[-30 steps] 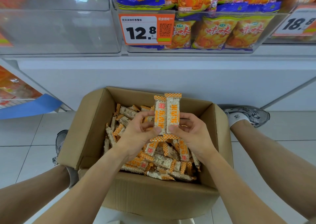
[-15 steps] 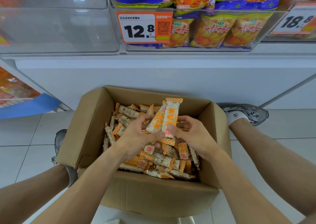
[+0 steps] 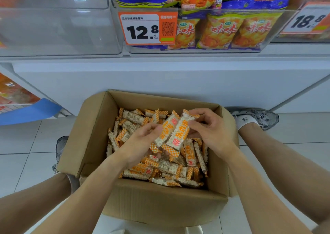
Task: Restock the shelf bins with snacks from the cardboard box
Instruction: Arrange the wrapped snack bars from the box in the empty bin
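An open cardboard box (image 3: 100, 130) on the floor holds several white-and-orange wrapped snack bars (image 3: 169, 167). Above the pile I hold two of these snack bars (image 3: 175, 131) side by side, tilted with their tops to the right. My left hand (image 3: 141, 140) grips their lower left side. My right hand (image 3: 210, 128) pinches their upper right ends. A clear shelf bin (image 3: 53, 28) stands at the upper left with nothing visible inside it.
A second clear bin (image 3: 278, 28) at upper middle holds orange snack bags behind a 12.8 price tag (image 3: 148, 28). Another tag (image 3: 307, 19) reads 18.8 at right. My shoes (image 3: 259, 115) flank the box. A blue-edged lower shelf (image 3: 26, 112) juts out at left.
The two bars have gone from upright to tilted right and come lower, closer to the pile. Both hands stayed on them, the right hand shifting up to their top ends.
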`<action>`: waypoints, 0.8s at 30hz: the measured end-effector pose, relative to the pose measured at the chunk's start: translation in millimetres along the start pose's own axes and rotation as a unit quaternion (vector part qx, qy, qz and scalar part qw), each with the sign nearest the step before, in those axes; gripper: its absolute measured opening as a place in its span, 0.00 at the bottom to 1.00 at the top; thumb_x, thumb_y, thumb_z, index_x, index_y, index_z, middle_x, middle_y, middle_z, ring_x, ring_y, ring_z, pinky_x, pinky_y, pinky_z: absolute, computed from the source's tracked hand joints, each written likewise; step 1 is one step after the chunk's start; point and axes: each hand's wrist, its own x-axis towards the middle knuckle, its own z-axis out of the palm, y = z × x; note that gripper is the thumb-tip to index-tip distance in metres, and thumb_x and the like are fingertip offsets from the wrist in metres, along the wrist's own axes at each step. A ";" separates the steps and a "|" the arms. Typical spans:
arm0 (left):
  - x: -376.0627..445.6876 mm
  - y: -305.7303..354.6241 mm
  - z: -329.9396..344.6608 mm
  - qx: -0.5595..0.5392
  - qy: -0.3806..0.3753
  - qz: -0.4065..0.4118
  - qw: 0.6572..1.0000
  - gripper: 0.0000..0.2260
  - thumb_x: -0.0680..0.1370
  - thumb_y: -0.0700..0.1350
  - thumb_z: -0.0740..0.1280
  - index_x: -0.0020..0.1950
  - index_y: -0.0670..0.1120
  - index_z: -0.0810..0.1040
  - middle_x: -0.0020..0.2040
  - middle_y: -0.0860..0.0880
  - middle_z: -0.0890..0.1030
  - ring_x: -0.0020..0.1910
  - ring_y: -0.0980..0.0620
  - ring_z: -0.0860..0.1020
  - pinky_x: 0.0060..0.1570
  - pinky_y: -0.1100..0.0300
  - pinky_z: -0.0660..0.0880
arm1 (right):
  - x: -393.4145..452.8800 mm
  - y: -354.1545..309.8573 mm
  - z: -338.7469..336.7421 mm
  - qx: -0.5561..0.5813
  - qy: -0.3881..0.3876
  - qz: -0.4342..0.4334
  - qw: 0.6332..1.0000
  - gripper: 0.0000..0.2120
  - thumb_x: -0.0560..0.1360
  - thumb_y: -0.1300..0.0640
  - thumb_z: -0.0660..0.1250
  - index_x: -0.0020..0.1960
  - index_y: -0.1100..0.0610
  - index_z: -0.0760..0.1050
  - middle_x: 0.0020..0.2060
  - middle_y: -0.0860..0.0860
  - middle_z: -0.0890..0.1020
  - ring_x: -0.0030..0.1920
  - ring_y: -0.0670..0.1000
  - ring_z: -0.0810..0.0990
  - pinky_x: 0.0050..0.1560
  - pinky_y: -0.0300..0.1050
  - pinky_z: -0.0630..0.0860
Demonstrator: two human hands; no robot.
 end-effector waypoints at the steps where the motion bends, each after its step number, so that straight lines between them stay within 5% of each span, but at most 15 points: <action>1: 1.9 -3.4 -0.1 -0.021 0.025 -0.004 0.999 0.14 0.84 0.49 0.60 0.65 0.44 0.75 0.57 0.40 0.82 0.43 0.45 0.82 0.39 0.49 0.77 | 1.3 -1.0 -1.7 0.017 0.031 0.002 0.999 0.10 0.78 0.66 0.69 0.58 0.56 0.77 0.43 0.58 0.82 0.40 0.57 0.86 0.45 0.55 0.85; 6: 10.7 -19.3 -6.6 -0.080 0.111 -0.019 0.990 0.15 0.85 0.46 0.60 0.69 0.42 0.73 0.58 0.42 0.84 0.59 0.39 0.81 0.64 0.40 0.72 | 6.4 -3.0 -11.9 0.148 0.117 0.031 0.982 0.20 0.77 0.70 0.69 0.67 0.60 0.72 0.45 0.61 0.83 0.42 0.61 0.85 0.48 0.61 0.83; 11: 13.7 -18.4 -3.0 -0.162 0.098 -0.020 0.982 0.16 0.82 0.37 0.64 0.70 0.41 0.70 0.58 0.40 0.79 0.56 0.42 0.78 0.65 0.39 0.74 | 1.9 1.9 6.1 0.247 0.101 0.098 0.959 0.20 0.76 0.71 0.69 0.64 0.59 0.70 0.43 0.62 0.82 0.43 0.60 0.83 0.49 0.58 0.84; 13: 15.5 -19.5 -1.8 -0.181 0.088 -0.015 0.979 0.21 0.80 0.36 0.66 0.73 0.40 0.67 0.61 0.37 0.77 0.56 0.42 0.79 0.60 0.41 0.78 | -0.7 7.6 16.1 0.289 0.114 0.121 0.943 0.21 0.76 0.70 0.68 0.65 0.56 0.70 0.41 0.60 0.80 0.43 0.60 0.83 0.50 0.57 0.84; 15: 15.2 -18.8 0.2 -0.193 0.077 -0.006 0.978 0.16 0.79 0.35 0.66 0.67 0.41 0.71 0.53 0.41 0.78 0.50 0.47 0.81 0.52 0.47 0.82 | -3.4 12.9 25.4 0.294 0.116 0.131 0.939 0.21 0.77 0.69 0.68 0.66 0.54 0.71 0.43 0.61 0.80 0.46 0.60 0.83 0.50 0.54 0.84; 19: 14.2 -19.7 4.2 -0.217 0.055 0.022 0.974 0.13 0.73 0.38 0.70 0.56 0.42 0.73 0.45 0.45 0.77 0.47 0.48 0.78 0.50 0.48 0.82 | -6.0 14.8 35.7 0.204 0.089 0.138 0.965 0.19 0.75 0.64 0.73 0.63 0.54 0.74 0.45 0.59 0.81 0.45 0.54 0.82 0.49 0.49 0.83; 24: 11.5 -17.7 7.7 -0.192 0.068 0.040 0.978 0.21 0.73 0.35 0.70 0.65 0.39 0.72 0.54 0.42 0.84 0.55 0.44 0.82 0.57 0.49 0.81 | -6.5 19.9 33.2 -0.050 0.024 0.106 0.993 0.16 0.70 0.48 0.78 0.55 0.43 0.76 0.39 0.54 0.76 0.40 0.52 0.76 0.44 0.56 0.77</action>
